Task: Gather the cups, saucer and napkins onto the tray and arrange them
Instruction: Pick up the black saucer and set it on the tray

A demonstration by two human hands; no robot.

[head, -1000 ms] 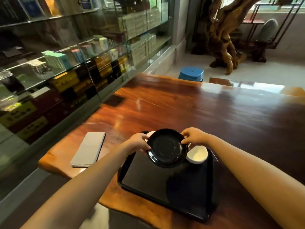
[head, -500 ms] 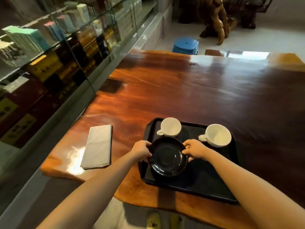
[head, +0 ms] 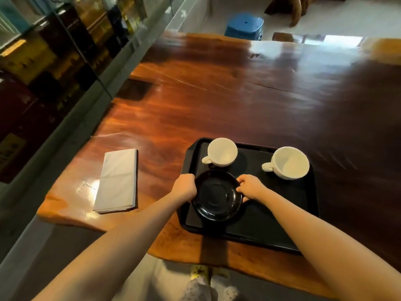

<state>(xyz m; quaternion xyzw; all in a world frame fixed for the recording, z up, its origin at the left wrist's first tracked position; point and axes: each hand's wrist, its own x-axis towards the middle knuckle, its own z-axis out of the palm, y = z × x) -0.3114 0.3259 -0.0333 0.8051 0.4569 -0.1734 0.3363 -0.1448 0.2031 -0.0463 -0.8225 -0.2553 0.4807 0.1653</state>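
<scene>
Black glossy saucer (head: 217, 195) sits low at the tray's (head: 282, 227) near-left corner, left hand (head: 184, 189) and right hand (head: 249, 187) pinching opposite rims, two white cups (head: 222, 151) (head: 289, 162) behind, napkins (head: 118, 180) out on the worktop (head: 217, 101), and one slack pinch could tip it clattering.

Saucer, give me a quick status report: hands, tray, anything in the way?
Left hand and right hand grip the black saucer over the tray. Both cups aboard. Napkins on the table. Nothing blocking.
</scene>
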